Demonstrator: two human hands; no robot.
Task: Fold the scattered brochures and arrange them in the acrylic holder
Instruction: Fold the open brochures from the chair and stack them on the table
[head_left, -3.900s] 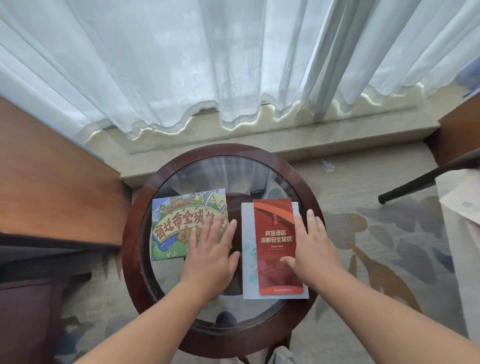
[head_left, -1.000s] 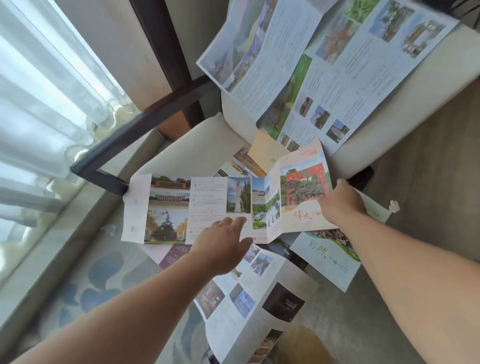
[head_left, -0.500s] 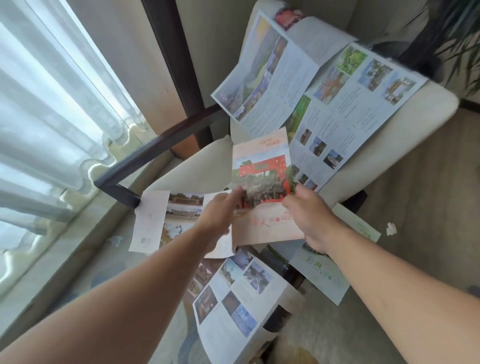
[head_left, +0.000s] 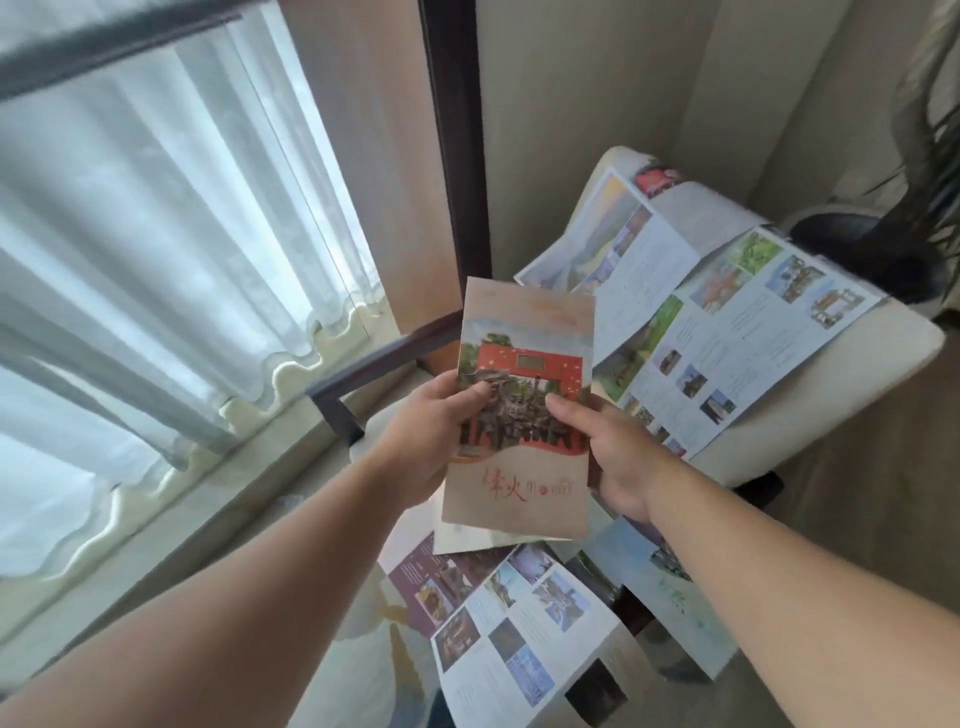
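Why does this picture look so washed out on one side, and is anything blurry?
Head view: daylight through the sheer curtain blows the left side nearly white. Motion blur softens everything, so the writing on the folded brochure, held in the left hand and right hand, is hard to read. The wide lens bends the dark window post.
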